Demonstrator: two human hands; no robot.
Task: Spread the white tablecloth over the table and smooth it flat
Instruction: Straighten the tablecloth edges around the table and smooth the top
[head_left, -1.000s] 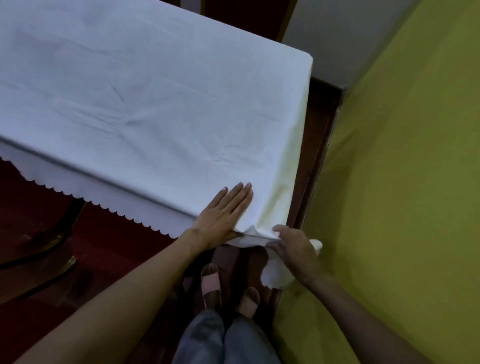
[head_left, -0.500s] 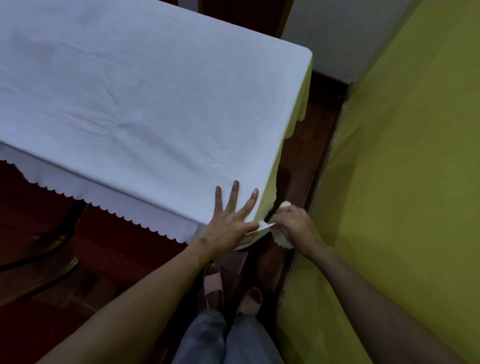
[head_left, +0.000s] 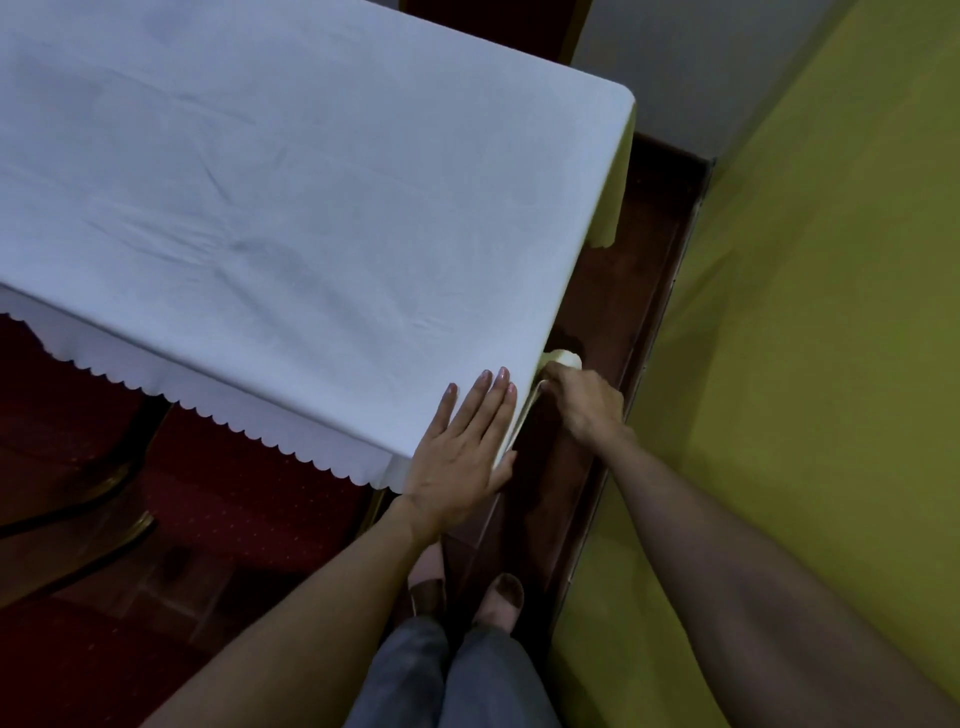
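White tablecloth draped over table, far end cut off by frame. Left hand pressed flat, fingers straight, on near corner. Just beside, right hand pinching hanging hem below edge; fingertips hidden.

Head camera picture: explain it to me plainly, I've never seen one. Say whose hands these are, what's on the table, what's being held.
No machine here: the camera sits on a person's head, looking down at their own bare arms. A white scallop-edged tablecloth covers the table, faintly creased. The left hand lies flat, fingers together, on the near right corner. The right hand is beside the table edge, closed on the cloth's overhanging side. Below are the person's sandalled feet on dark red carpet; a yellow-green wall stands right.
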